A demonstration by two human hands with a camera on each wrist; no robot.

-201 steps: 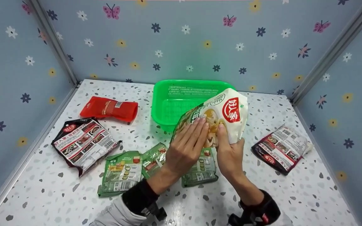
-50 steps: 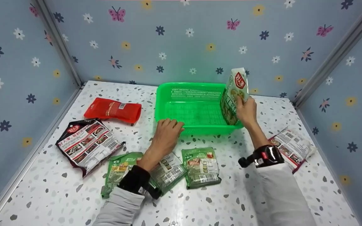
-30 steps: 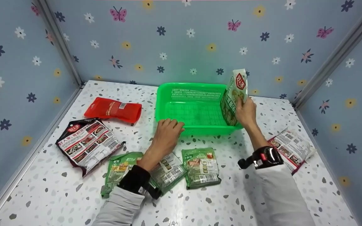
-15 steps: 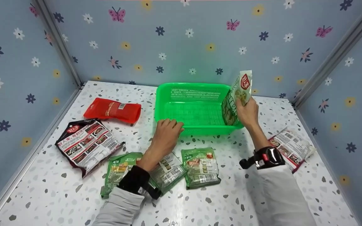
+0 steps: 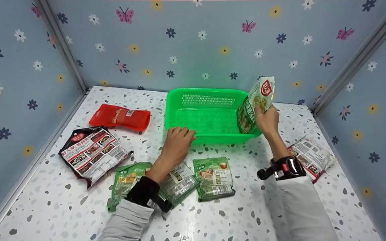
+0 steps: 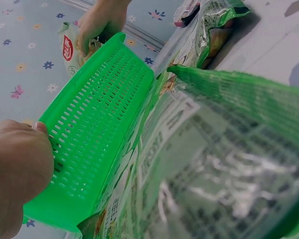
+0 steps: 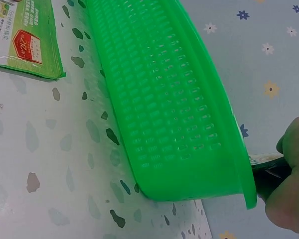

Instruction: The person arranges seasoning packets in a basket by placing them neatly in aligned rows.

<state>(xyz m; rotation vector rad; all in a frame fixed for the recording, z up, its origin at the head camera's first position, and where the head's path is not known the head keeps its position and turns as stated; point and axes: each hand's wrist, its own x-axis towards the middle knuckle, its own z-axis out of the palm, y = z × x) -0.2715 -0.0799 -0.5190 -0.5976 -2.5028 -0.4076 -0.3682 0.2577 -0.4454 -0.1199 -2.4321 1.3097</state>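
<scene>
My left hand grips the front rim of the green plastic basket, fingers hooked over its edge; the left wrist view shows the thumb at that rim. At the basket's right end, my right hand holds a white-and-green seasoning pouch by its side, thumb on the printed front. The pouch stands on edge, its lower part inside the basket and its top leaning to the right above the rim. In the right wrist view the basket wall hides most of the pouch.
Several green pouches lie in front of the basket, partly under my left forearm. To the left are a red pouch and a black-and-white pouch. Another dark-edged pouch lies right, beside my sleeve. Patterned walls enclose the table.
Earlier both hands held the pouch in front of the basket. My left hand has since moved to the rim and the pouch into the right end; lately its top has tilted right.
</scene>
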